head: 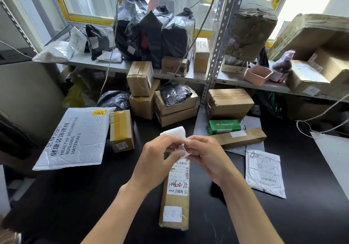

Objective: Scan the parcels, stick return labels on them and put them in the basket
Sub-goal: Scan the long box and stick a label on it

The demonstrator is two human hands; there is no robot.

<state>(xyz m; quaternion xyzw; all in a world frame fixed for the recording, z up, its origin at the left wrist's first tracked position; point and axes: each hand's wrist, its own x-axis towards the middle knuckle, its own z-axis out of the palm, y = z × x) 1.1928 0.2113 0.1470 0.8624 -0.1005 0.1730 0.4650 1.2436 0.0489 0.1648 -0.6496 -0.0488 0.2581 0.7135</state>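
Return label strip (176, 139), frame center — left hand (157, 160) & right hand (205, 156) both pinch it, peeling; next, stick onto long parcel (175, 196) below.

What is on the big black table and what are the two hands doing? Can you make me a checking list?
Surface: black table, bare near the front.
Job's things: long brown parcel lying flat below the hands, shipping label and a small white sticker on top; white label strip held over it.
Clutter: white padded mailer, grey mailer, green box, stacked cardboard boxes, black bags on the shelf.
Grippers: left hand and right hand both pinch the label strip.
Cables: white cable at the right; grey cables hang by the window.
Surroundings: metal shelving, windows behind. Basket: nothing seen.
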